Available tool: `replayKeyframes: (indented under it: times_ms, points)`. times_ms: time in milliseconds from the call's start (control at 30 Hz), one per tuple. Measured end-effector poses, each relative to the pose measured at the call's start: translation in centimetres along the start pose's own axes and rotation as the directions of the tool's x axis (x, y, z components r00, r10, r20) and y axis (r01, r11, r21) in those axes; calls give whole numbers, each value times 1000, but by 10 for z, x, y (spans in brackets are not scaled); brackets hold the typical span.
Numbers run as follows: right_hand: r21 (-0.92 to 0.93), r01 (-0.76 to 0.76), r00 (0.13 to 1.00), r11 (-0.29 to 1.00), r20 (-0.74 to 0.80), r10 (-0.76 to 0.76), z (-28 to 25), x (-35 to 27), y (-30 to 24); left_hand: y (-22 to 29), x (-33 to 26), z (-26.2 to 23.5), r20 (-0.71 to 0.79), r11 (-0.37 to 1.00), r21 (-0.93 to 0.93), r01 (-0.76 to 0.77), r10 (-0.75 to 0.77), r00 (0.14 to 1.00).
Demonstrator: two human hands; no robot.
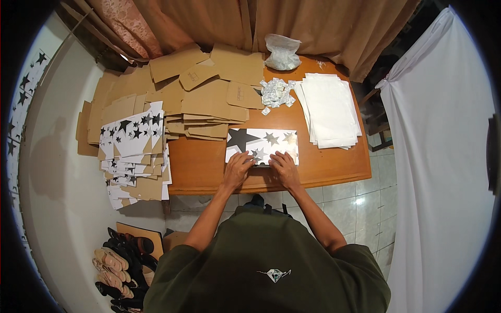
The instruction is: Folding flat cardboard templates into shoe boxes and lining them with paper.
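Both hands [261,168] flat, star-printed box [263,142], closed

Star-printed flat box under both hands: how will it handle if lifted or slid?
The star-printed box looks like thin flat cardboard, so probably light and a bit bendy. It lies flat on the wooden table, so it should slide, not roll. Left hand and right hand press its near edge.

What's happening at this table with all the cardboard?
A person presses both hands, left hand and right hand, flat on the near edge of a white star-printed box lying on the wooden table. To the left sits a stack of star-printed flat boxes, with plain brown cardboard blanks behind. Farther back lie a pile of small white sachets, a clear bag and a stack of white sheets.
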State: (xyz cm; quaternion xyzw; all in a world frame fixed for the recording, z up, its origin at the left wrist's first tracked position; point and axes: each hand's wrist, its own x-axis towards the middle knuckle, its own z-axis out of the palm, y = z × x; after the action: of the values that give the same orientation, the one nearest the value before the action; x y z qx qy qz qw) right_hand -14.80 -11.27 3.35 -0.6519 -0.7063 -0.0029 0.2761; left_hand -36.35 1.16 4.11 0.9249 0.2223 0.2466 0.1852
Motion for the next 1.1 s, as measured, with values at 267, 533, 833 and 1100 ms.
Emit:
replayKeyframes:
  times_ms: [267, 533, 833, 1100]
  points:
    - [-1, -32, 999, 999, -21, 32, 0, -2, -12, 19, 6, 2, -5, 995, -79, 55, -55, 998]
    - [-19, 115, 993, 993, -22, -115, 5, -2, -8, 10, 1, 19, 1, 998, -55, 17, -17, 1000]
    - [-65, 146, 988, 987, -32, -148, 10, -3, -5, 7, 3, 24, -48, 997, -76, -11, 7, 999]
    - [-93, 156, 986, 983, -47, -160, 16, -6, -5, 10, 6, 21, -36, 998, -67, -2, -1, 999]
